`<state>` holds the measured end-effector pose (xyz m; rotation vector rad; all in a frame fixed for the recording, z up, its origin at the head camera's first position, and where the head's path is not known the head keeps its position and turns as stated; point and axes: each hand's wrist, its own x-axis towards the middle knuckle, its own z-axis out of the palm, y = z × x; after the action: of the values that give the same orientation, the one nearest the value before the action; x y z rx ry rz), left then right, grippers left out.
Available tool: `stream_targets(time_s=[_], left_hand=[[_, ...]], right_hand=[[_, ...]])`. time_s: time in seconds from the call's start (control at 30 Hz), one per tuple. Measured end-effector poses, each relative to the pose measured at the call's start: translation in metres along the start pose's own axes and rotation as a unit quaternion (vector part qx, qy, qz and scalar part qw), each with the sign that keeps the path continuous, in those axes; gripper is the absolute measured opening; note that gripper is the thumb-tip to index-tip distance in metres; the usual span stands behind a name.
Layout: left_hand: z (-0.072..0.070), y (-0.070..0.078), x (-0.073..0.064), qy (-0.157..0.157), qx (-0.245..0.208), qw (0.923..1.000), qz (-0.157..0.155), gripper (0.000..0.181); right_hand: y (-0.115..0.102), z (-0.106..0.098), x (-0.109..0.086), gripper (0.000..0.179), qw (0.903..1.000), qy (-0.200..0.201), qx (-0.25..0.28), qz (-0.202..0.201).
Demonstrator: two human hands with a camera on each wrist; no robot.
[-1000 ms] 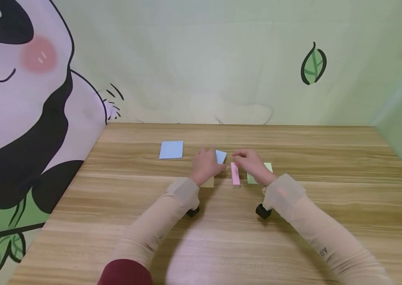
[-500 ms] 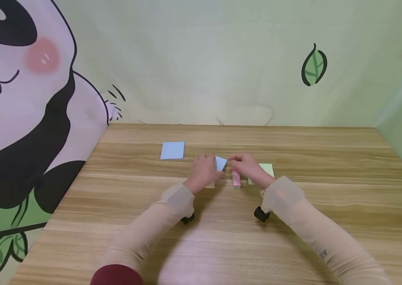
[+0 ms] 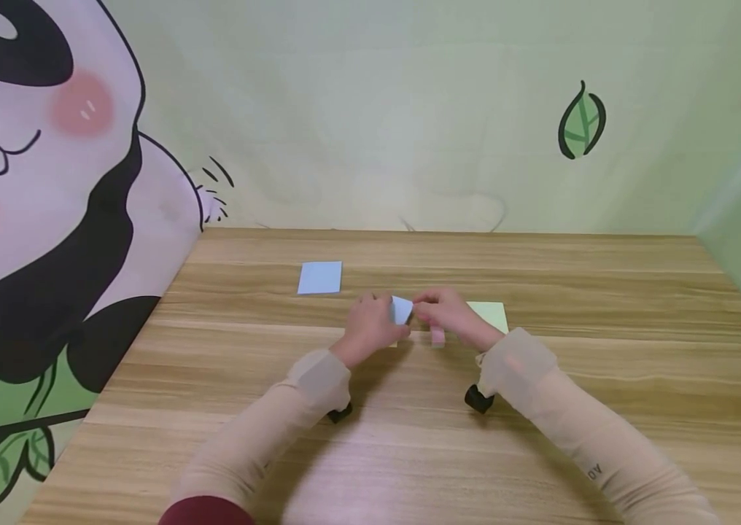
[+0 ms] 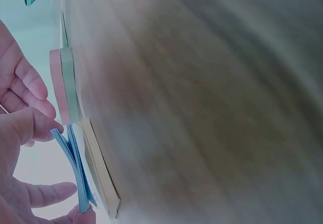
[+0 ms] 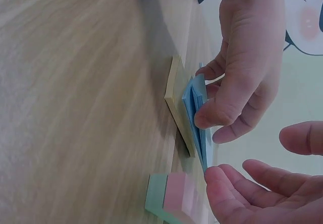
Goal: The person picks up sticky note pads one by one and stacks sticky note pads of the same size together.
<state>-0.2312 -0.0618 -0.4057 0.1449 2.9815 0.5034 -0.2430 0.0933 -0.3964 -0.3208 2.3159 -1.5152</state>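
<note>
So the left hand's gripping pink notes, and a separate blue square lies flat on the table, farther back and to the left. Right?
Not quite: the left hand is gripping blue notes, not pink; the right wrist view shows it clearly. The rest stands: a separate blue square lies flat on the table, farther back and to the left.

Tabletop (image 3: 607, 313): wood-grain, smooth, soft sheen where the light falls
Blue pad (image 3: 401, 310): matt paper, layered sheet edges showing
Blue square (image 3: 320, 278): flat matt paper
Yellow pad (image 4: 101, 166): paper by the look of it, matt and smooth
Pink-and-green block (image 5: 174, 193): smooth, matt; paper or foam, hard to say from here
Green square (image 3: 491, 315): matt paper
Sleeves (image 3: 272, 430): thin wrinkled cloth
Dark red cuff (image 3: 206, 512): matt cloth
Black wrist pieces (image 3: 478, 399): look like plastic
Backdrop (image 3: 357, 109): printed sheet, faintly creased, mostly matt; cloth or vinyl, I can't tell
</note>
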Motion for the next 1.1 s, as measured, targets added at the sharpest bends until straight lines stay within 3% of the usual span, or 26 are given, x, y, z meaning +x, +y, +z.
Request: stream_targets(time_s=[0.2,0.67,1.1], left_hand=[[0.0,-0.007,-0.002,0.005,0.005,1.0,-0.006,0.055],[-0.002,-0.011,-0.003,0.008,0.018,0.9995,-0.024,0.054],[0.001,-0.011,-0.002,0.002,0.028,0.9993,-0.026,0.059]], right_hand=[[0.004,0.006,0.006,0.039,0.9996,-0.025,0.01,0.008],[-0.014,0.03,0.001,0.043,0.9988,-0.015,-0.004,0.047],[-0.018,0.038,0.004,0.047,0.9915,-0.003,0.068,0.111]])
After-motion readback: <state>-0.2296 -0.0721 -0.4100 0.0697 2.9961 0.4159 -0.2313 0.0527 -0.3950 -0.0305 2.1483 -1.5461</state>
